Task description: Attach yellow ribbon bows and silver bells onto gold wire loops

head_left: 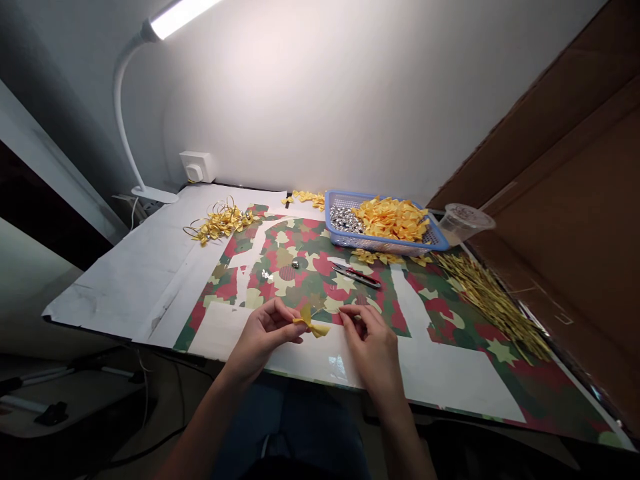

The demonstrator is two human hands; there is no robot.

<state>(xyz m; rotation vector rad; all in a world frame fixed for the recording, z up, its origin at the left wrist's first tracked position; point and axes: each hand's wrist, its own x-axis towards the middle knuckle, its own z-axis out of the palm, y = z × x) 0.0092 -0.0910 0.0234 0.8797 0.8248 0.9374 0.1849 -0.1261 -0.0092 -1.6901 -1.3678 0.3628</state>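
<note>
- We record the left hand [265,330] closed in a pinch. Thumb and fingertips clamp one end of a small yellow ribbon bow [311,323], which juts out to the right of that hand, low over the near edge of the worktop [440,320].
- The right hand [373,333] sits just right of the bow; we cannot tell whether it touches it. Its fingers are curled in, with thumb and forefinger drawn together, and we cannot tell whether they have hold of anything.
- The worktop under both hands carries a red, green and cream camouflage-pattern cover with white paper patches.
- Just beyond the right hand lies a pair of small red-handled metal snips [356,275], clear of both hands.
- Beyond the left hand, one small silver bead [296,264] sits alone on the cover.
- Farther beyond the right hand stands a blue plastic mesh basket [331,200]. It holds a heap of yellow ribbon pieces [393,219] on its right side and silver beads [344,220] on its left.
- Further right of the basket, a clear plastic cup [465,220] sits tilted.
- Well to the right of the right hand, a sheaf of thin yellow-green strips [493,300] runs along the worktop's edge.
- Well beyond the left hand lies a tangle of gold curled ribbon [220,222].
- Behind the tangle stand a lit white gooseneck lamp [177,15] and a white wall socket [196,167].
</note>
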